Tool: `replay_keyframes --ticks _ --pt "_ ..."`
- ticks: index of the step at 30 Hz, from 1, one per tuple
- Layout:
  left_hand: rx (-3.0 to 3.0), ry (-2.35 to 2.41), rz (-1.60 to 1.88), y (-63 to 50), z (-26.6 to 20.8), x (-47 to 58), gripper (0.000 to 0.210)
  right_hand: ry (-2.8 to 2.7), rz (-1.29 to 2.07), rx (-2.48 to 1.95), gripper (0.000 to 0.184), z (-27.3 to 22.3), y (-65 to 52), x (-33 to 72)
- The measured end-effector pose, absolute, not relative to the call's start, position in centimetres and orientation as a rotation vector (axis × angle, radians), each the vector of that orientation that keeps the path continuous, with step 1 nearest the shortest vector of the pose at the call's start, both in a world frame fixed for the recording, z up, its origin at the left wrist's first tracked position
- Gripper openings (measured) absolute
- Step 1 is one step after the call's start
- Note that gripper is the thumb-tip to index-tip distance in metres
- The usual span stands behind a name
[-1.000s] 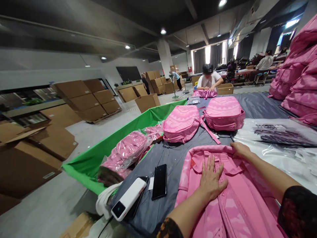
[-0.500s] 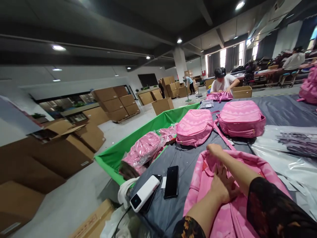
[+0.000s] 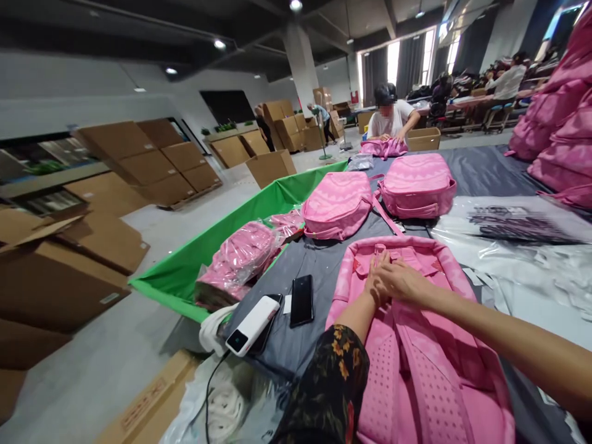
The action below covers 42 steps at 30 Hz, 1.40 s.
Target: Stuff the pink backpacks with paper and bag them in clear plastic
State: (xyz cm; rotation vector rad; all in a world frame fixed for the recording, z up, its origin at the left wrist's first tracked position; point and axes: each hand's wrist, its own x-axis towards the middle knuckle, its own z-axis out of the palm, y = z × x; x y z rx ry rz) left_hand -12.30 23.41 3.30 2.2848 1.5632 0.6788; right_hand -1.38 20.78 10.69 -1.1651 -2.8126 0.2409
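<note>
The left hand [image 3: 375, 287] and right hand [image 3: 407, 282] overlap on the upper part of the pink bag [image 3: 419, 345], which lies under them; whether their fingers pinch anything, I can't tell. Left of them lies a phone [image 3: 302, 300].

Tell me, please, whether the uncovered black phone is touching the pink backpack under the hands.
Apart: the head view shows a strip of dark grey cloth between the black phone and the pink backpack.
</note>
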Motion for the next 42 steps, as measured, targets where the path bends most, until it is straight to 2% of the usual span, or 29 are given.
replay_keyframes --ticks 3,8,12,15,18,21,23,25,28,30,32,35,39,42 --pt "2.224 1.590 0.722 24.0 3.6 -12.6 0.047 -2.769 0.190 -0.962 0.037 7.7 15.9 1.2" --pt "2.183 1.524 0.697 22.0 6.1 -13.7 0.044 -2.644 0.063 -1.151 0.044 2.5 15.0 1.8" --pt "2.293 0.974 0.465 14.7 8.6 -15.0 0.024 -2.545 0.174 -1.147 0.039 1.5 15.9 1.3" --pt "2.504 0.547 0.217 10.4 8.9 -14.1 0.036 -2.470 0.214 -1.176 0.040 1.3 16.1 1.1" --pt "2.725 0.422 0.086 10.0 7.2 -12.2 0.028 -2.356 0.245 -1.218 0.042 1.6 16.7 1.3" --pt "2.686 0.456 0.109 11.2 5.2 -11.2 0.022 -2.190 0.250 -1.283 0.055 3.2 16.6 2.2" --pt "2.387 0.657 0.265 11.4 4.7 -11.1 0.017 -2.086 0.261 -1.230 0.055 5.1 15.4 2.8" --pt "2.005 0.880 0.436 11.1 5.0 -11.1 0.020 -2.164 0.303 -0.988 0.042 7.0 13.1 3.2" --pt "1.759 1.036 0.545 10.3 6.0 -11.5 0.031 -2.674 0.397 -0.246 0.020 8.6 9.0 3.2" --pt "1.875 1.002 0.487 9.9 6.3 -12.3 0.020 -2.908 0.452 0.076 0.018 8.4 7.0 2.9" --pt "2.154 0.903 0.358 9.6 6.0 -13.3 0.011 -2.953 0.506 0.060 0.019 7.6 6.4 2.8" --pt "2.579 0.803 0.163 9.4 4.6 -14.5 0.025 -2.927 0.566 0.064 0.018 5.6 7.3 2.7" --pt "2.762 0.857 0.114 9.7 2.8 -14.5 0.027 -2.853 0.578 0.186 0.017 2.7 9.1 2.4" --pt "2.790 0.893 0.128 9.6 2.7 -14.1 0.027 -2.846 0.449 0.145 0.017 2.2 8.8 2.3"
